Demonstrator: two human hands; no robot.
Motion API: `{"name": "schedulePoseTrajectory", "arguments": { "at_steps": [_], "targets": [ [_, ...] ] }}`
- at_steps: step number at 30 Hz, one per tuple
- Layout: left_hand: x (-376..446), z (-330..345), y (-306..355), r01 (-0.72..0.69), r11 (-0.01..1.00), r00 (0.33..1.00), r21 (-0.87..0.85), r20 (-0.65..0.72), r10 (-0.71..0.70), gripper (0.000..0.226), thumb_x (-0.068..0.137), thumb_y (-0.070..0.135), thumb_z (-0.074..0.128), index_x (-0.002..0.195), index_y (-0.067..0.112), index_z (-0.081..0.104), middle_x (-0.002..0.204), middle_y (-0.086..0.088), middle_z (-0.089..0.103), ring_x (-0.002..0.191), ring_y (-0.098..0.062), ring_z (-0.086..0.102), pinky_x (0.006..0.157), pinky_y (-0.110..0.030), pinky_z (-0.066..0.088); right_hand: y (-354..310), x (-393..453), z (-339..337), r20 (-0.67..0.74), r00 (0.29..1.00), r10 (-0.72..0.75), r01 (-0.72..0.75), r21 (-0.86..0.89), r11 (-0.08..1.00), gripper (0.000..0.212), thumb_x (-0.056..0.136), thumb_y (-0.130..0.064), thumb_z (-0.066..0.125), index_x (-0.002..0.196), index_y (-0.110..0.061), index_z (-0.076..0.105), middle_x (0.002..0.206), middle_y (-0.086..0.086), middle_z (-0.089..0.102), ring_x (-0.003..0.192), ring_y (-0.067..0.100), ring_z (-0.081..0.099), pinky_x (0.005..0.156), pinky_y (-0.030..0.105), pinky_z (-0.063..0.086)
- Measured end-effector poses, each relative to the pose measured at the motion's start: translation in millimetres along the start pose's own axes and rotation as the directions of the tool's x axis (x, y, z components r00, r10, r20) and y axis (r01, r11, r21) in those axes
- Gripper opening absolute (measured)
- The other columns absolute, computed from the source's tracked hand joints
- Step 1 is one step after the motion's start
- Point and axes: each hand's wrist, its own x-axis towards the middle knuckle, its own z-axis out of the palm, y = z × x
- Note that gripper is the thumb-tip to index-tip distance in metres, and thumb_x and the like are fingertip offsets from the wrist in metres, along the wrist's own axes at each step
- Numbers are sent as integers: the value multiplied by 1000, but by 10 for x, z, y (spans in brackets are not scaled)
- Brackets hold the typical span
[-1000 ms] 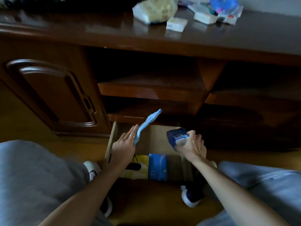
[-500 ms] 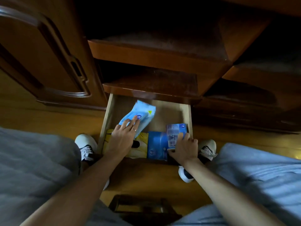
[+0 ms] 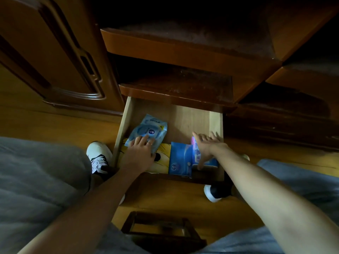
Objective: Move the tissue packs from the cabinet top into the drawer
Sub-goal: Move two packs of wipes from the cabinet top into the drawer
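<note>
The pale wooden drawer (image 3: 190, 118) stands pulled out below the dark cabinet shelves. A light blue tissue pack (image 3: 146, 131) lies flat at its left, and my left hand (image 3: 141, 151) rests on its near edge with fingers spread. Under it shows a yellow pack (image 3: 163, 156). A darker blue pack (image 3: 179, 158) lies in the middle. My right hand (image 3: 207, 145) lies flat, fingers stretched, over a small blue-and-pink pack (image 3: 197, 156) at the drawer's right side. The cabinet top is out of view.
A carved cabinet door (image 3: 55, 57) is at the left, open shelves (image 3: 176, 52) directly above the drawer. My shoes (image 3: 98, 156) stand on the wooden floor on both sides of the drawer. A dark wooden stool frame (image 3: 161, 230) sits between my knees.
Both hands have lowered their packs into the drawer. The light blue pack now lies flat at the left; the right hand has opened flat over the small pack. The view tilted downward.
</note>
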Motion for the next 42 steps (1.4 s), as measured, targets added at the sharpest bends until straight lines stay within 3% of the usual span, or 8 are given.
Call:
{"name": "schedulePoseTrajectory", "arguments": {
  "at_steps": [7, 11, 13, 17, 19, 22, 27, 42],
  "targets": [
    [32, -42, 274, -328, 945, 942, 5, -70, 328, 52, 89, 37, 44, 136, 22, 62, 148, -5, 52, 142, -27, 40, 117, -53, 30, 112, -78, -53, -196, 978, -75, 61, -78, 995, 152, 55, -63, 87, 160, -20, -13, 162, 26, 16, 151, 46, 8, 123, 59, -5],
    [94, 8, 558, -327, 926, 940, -188, -164, 298, 38, 92, 23, 58, 129, 21, 68, 140, -2, 58, 138, -25, 43, 116, -47, 31, 276, -348, -98, -615, 788, 12, -68, -68, 995, 141, 60, -68, 81, 162, -12, 1, 151, 23, 32, 139, 41, 31, 122, 55, 17],
    [133, 19, 593, -301, 928, 946, -220, -191, 262, 37, 90, 20, 62, 127, 19, 68, 134, -4, 61, 135, -27, 46, 115, -49, 33, 242, -522, 43, -725, 687, 49, -106, -34, 994, 116, 72, -60, 75, 161, -11, 18, 146, 24, 43, 131, 40, 44, 114, 52, 34],
    [203, 38, 487, -170, 977, 981, -127, -115, 156, 44, 89, 27, 63, 133, 18, 62, 141, -9, 56, 137, -31, 42, 116, -49, 29, 115, -727, 497, -545, 827, -137, 103, -92, 990, 55, 98, -34, 58, 147, -26, 36, 123, 7, 67, 103, 25, 69, 82, 36, 57],
    [188, 119, 382, -49, 993, 996, -111, 65, 56, 57, 96, 38, 51, 150, 23, 41, 158, -8, 37, 146, -31, 28, 119, -47, 20, 140, -722, 460, -617, 765, -186, 164, -93, 982, 38, 102, -33, 41, 139, -29, 46, 115, 3, 70, 97, 24, 72, 76, 35, 57],
    [135, 260, 233, -44, 999, 959, -25, 281, 49, 70, 101, 55, 31, 160, 30, 2, 169, -4, 3, 154, -30, 4, 122, -49, 8, 164, -599, 313, -754, 650, -91, 112, -24, 993, 61, 95, -53, 55, 140, -12, 51, 133, 14, 61, 120, 32, 62, 90, 40, 53],
    [151, 208, 257, -57, 998, 949, 8, 312, 52, 74, 101, 57, 32, 160, 29, -2, 169, -6, 0, 154, -31, 0, 122, -50, 6, 205, -345, 341, -433, 901, -25, 10, -35, 999, 122, 78, -68, 74, 161, -8, 7, 167, 16, 21, 154, 33, 23, 123, 50, 24],
    [169, 357, 203, -61, 998, 952, 4, 300, 57, 74, 100, 61, 28, 160, 30, -4, 169, -7, 0, 154, -33, -2, 121, -55, 3, 120, -635, -129, -533, 831, -162, -13, -308, 951, 86, 77, -42, 81, 149, -15, 42, 131, 7, 65, 112, 27, 67, 81, 37, 52]
  ]
}}
